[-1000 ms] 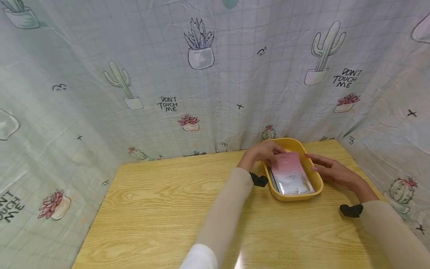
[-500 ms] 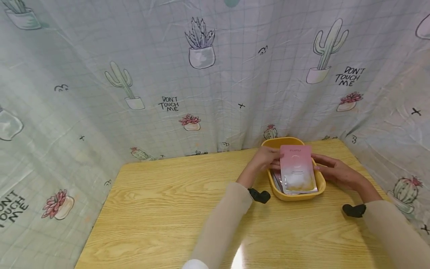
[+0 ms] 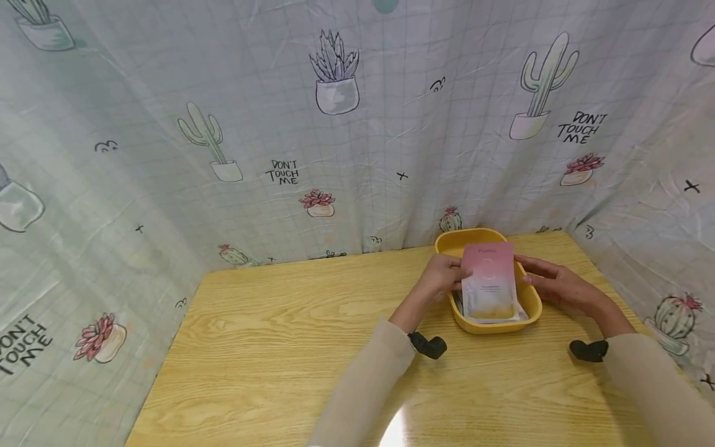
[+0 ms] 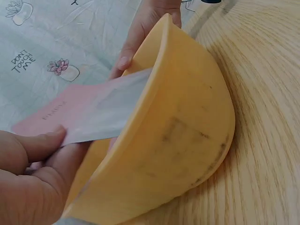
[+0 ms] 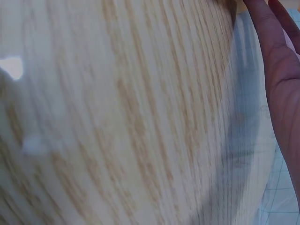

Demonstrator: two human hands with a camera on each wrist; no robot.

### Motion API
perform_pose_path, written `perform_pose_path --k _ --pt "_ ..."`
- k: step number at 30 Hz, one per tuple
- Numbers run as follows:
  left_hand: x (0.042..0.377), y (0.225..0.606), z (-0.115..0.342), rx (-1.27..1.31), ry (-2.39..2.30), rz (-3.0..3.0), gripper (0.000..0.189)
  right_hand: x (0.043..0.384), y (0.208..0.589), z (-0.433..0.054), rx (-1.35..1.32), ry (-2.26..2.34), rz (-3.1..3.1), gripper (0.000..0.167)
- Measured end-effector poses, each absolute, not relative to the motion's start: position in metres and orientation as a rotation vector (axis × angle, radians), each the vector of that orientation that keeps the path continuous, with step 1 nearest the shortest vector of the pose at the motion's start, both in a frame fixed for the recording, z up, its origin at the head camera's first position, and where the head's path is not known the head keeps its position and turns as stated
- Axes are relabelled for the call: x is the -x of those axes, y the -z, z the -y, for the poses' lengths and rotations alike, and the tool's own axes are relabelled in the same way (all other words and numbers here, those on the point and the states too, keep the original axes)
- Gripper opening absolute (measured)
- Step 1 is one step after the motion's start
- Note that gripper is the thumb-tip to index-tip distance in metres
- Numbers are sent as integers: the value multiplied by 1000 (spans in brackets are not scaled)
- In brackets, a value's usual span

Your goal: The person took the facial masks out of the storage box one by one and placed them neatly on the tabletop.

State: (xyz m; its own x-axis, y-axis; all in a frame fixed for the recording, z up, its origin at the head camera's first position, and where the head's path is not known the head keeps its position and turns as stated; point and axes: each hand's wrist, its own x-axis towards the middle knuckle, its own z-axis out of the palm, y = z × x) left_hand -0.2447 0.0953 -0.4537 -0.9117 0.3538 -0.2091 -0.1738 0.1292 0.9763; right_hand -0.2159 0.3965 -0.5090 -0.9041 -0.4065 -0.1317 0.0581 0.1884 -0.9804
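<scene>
A yellow plastic bin (image 3: 497,328) stands near the back right of the table. My left hand (image 3: 441,276) pinches the left edge of a flat pink-and-silver sheet mask packet (image 3: 490,267) between thumb and fingers. In the left wrist view the packet (image 4: 89,101) slants out over the bin's rim, its lower end inside. Under it, more flat packets (image 3: 524,313) show only at their edges. At the bin's right side my right hand (image 3: 564,288) holds the rim, thumb at the edge. Its fingertips are partly hidden in the right wrist view.
The wood-grain table (image 3: 301,347) extends left and forward of the bin. A curtain printed with cacti (image 3: 368,143) hangs along the back and both sides, close behind the bin. Black straps with small black pieces (image 3: 429,345) sit on both wrists.
My left hand has taken hold of the top packet and raised it from the bin's inside, then shifted it slightly left. The right hand has stayed at the rim.
</scene>
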Motion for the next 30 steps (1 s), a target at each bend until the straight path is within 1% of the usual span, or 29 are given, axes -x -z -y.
perform_pose_path --k 10,16,24,30 --pt "256 439 -69 -229 -2061 -1921 19 216 510 -394 336 1754 -2131 59" --pt "263 428 -48 -267 -2143 -1882 19 215 508 -392 319 1782 -2103 60" --pt "266 423 -34 -191 -2182 -1883 17 215 510 -395 342 1797 -2075 59" --pt "266 421 -24 -184 -2179 -1900 18 215 512 -397 361 1807 -2058 59"
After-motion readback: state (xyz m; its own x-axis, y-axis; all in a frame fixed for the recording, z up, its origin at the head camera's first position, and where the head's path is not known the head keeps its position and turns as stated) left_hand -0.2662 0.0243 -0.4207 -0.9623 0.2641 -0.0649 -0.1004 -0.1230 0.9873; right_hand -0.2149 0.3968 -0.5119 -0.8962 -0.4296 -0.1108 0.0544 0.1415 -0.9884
